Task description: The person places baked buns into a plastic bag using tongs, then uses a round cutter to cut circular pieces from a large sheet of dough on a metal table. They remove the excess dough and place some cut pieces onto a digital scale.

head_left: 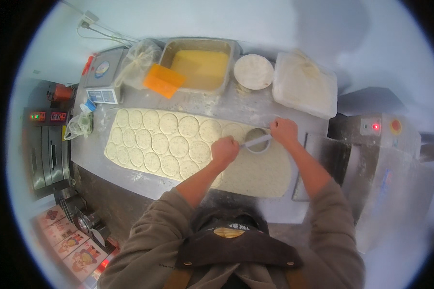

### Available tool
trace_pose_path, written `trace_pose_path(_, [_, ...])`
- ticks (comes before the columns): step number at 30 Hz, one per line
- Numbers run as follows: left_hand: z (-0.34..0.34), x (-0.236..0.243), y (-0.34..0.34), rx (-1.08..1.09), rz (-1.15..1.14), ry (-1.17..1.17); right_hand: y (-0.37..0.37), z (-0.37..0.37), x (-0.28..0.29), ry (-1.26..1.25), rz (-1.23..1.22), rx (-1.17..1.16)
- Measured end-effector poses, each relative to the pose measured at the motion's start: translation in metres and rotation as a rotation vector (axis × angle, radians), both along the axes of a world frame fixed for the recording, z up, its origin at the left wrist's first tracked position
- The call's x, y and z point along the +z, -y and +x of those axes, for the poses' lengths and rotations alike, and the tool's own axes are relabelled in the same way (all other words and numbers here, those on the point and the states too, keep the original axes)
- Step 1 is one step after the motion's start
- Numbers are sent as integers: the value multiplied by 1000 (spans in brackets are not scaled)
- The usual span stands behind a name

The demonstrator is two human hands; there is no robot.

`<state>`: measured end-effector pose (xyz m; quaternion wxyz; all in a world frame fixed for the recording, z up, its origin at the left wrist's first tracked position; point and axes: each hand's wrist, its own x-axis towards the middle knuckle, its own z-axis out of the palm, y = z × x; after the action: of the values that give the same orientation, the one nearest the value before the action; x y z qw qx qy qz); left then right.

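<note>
The dark apron [236, 248] lies nearest, at six o'clock, the sleeved forearms reaching past it on either side. Clock directions run around the ring cutter [256, 141], with twelve toward the wall. The left hand [225, 148], at about nine, is curled into a fist around one end of the cutter's handle; the right hand [284, 131], near two, is curled just as tightly around the other end. The ring sits on the dough sheet [260, 173], close to its far edge; whether it is pressed through, I cannot tell.

From the cutter round to about eight, rows of marked rounds [152, 162] fill the sheet, roughly two thirds of it by my judgement. The far row runs furthest along, right up to the ring, its last outlines fainter. All the rounds that show lie in place in the sheet. What seems left is the plain stretch from about three to seven, partly behind the left forearm.

Farther out on the worktable [89, 139], an orange scraper [164, 81] at ten overlaps a metal tray [235, 53] of yellow contents at eleven. A white round container [253, 72] stands at twelve, a plastic-wrapped box [304, 86] at one.
</note>
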<state>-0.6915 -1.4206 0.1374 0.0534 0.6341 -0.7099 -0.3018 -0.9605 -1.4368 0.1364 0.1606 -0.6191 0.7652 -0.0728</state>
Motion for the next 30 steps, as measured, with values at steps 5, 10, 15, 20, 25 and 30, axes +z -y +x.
trace_pose_path(5, [-1, 0, 1, 10, 29, -9, -1, 0, -5, 28, -17, -17])
trace_pose_path(10, [-1, 4, 4, -5, 55, -14, -2, 2, -12, 0, -126, 1])
trace_pose_path(15, [-3, -8, 5, -61, 56, 24, -6, 0, -30, 26, -283, 14])
trace_pose_path(20, [-1, -24, -1, -79, 21, 14, -11, -3, -42, 30, -468, 44])
trace_pose_path(25, [-1, -24, -1, -72, -108, -18, -10, 0, -36, 39, -459, 58])
trace_pose_path(30, [0, -9, -19, -18, -97, -40, -19, 1, -13, 41, -445, 23])
